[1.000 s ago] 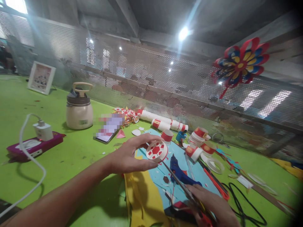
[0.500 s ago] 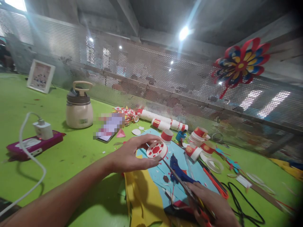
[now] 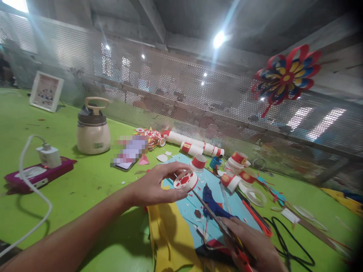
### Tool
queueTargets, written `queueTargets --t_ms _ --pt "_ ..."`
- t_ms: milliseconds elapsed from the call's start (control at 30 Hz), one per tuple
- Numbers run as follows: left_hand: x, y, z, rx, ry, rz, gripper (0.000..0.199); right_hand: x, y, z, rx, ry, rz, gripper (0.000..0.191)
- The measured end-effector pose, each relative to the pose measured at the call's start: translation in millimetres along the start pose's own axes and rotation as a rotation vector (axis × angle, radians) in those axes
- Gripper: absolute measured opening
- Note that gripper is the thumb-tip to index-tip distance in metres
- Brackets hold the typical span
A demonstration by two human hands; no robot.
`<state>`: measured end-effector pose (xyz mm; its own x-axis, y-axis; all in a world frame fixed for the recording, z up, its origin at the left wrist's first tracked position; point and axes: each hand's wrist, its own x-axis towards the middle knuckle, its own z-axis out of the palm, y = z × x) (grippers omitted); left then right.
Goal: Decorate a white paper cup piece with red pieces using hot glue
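Head view: my left hand [image 3: 153, 187] is half curled, thumb below and fingers above, pinching a shallow paper cup piece [image 3: 184, 180] by its edge, to the left of the blue glue gun [image 3: 212, 207]. My right hand [image 3: 252, 241] is closed round the scissors [image 3: 208, 209], at the near right of the glue gun, blades slanting across it towards the cup piece; whether the tips touch the paper I can't tell.

I'd expect the cup piece to be very light, fairly stiff round its wall but easy to dent, and not very slippery. I'd take it lightly by opposite sides of the rim, off the red patches. Its patterned face points up and towards me, tipped away from the glue gun. Being round and shallow, it's longest across that face, with its short axis running through the middle
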<state>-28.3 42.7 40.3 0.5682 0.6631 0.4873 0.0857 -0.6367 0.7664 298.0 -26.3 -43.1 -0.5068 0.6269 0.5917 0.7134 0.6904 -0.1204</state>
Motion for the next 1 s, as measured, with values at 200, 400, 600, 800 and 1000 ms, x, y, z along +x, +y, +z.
queueTargets --t_ms 200,400,600,800,1000 --pt "0 -1 -2.3 -0.016 0.007 -0.010 0.048 4 1 -2 -0.031 -0.018 -0.045 0.037" --pt "-1 -3 -5.0 -0.043 0.008 -0.043 0.052 13 -1 2 0.024 -0.076 -0.037 0.036" --pt "0 -2 -5.8 -0.050 0.008 -0.051 0.048 13 5 2 0.066 -0.106 -0.085 0.040" --pt "2 -6 -5.4 -0.029 0.008 -0.061 0.045 14 -13 -2 -0.008 0.012 -0.052 0.042" --pt "2 -11 -6.0 -0.010 0.010 -0.087 0.046 20 -17 -1 -0.005 0.006 -0.016 0.043"
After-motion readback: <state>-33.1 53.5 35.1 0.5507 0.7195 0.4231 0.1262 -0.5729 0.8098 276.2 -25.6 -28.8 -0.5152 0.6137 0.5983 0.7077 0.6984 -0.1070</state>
